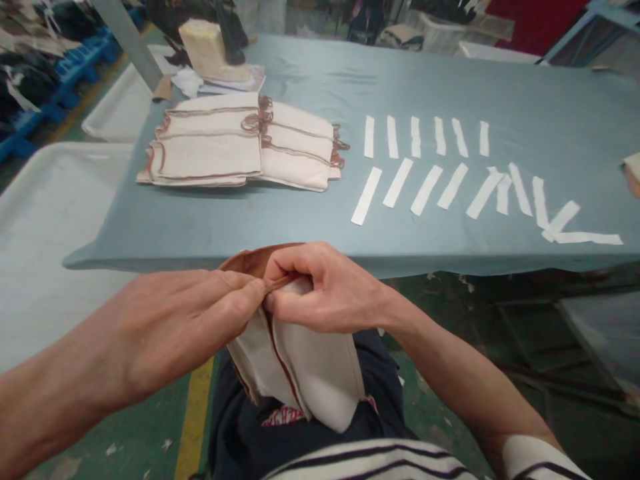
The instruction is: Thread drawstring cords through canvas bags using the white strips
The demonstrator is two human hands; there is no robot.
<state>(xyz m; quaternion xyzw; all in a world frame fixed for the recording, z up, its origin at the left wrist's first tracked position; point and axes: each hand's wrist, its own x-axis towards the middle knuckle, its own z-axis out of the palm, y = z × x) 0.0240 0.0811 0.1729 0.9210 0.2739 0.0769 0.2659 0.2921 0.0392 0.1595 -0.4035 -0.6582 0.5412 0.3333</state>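
Note:
Both my hands pinch the top of a cream cloth bag (313, 373) with brown trim, held over my lap just below the table's front edge. My left hand (185, 327) is closed, thumb and fingers pressed on the bag's brown rim. My right hand (325, 290) is closed too, gripping the same rim from the other side. The bag hangs down folded between them.
A blue-grey table (450, 87) carries a stack of similar cream bags (240, 143) at left and two rows of several white strips (425, 163) at right. A cream block (207, 50) stands at the far left. White trays (45, 220) lie left of the table.

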